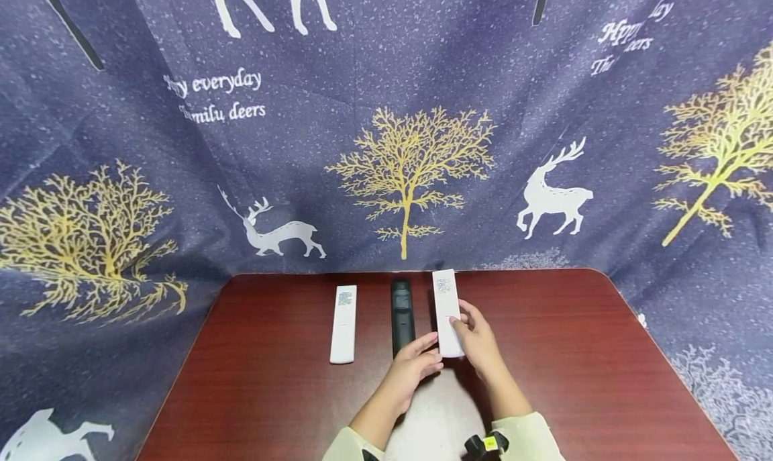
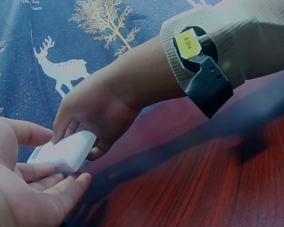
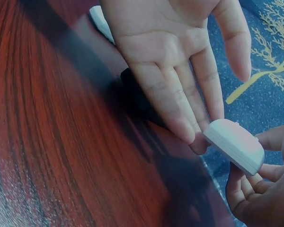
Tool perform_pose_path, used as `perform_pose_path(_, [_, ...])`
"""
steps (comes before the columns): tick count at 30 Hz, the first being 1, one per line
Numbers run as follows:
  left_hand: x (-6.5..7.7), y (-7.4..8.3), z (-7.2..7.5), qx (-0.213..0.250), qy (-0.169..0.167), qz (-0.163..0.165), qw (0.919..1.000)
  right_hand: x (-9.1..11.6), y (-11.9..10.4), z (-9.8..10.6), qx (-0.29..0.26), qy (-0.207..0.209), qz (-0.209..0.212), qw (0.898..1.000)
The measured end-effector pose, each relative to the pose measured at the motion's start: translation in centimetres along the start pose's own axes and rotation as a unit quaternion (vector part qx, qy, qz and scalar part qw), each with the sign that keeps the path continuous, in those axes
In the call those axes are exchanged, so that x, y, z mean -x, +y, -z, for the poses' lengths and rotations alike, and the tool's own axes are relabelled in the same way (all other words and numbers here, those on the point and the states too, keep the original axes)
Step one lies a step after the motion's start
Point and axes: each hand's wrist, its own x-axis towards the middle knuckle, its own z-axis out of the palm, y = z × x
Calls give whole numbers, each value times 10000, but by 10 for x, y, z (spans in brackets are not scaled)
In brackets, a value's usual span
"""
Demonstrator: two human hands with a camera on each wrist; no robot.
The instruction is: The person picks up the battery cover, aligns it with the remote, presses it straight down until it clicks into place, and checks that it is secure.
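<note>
My right hand [image 1: 483, 347] grips a white remote control [image 1: 447, 310] by its right edge, thumb over the upper face and fingers at the side and underneath. That face carries a printed label near the far end. In the right wrist view the remote's rounded near end [image 3: 236, 144] is raised off the tabletop. My left hand [image 1: 407, 372] is beside the remote's lower left corner, fingers extended and fingertips right at its edge. The left wrist view shows the left palm [image 2: 19, 189] turned toward the remote, with its thumb apart from the fingers.
A black remote control [image 1: 402, 313] lies on the reddish-brown table [image 1: 272, 394], just left of the held one. Farther left lies another white remote control [image 1: 343, 323], label up. Behind the table hangs a dark blue cloth [image 1: 374, 65] with deer and trees.
</note>
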Motion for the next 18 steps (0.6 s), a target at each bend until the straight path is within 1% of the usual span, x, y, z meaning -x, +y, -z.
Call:
perform_pose_path(3, [0,-1,-1,32,-30,18,10000,-1,1,1,42,28,11,10000])
perform_pose_path(13, [2,-5,-3,-80,-114,34,9999,-4,7,6,343,167,-8,9993])
perform_pose_path(18, [2,-7,-4,-60,-190,91,9998,-6,8,7,435,208,-73,9988])
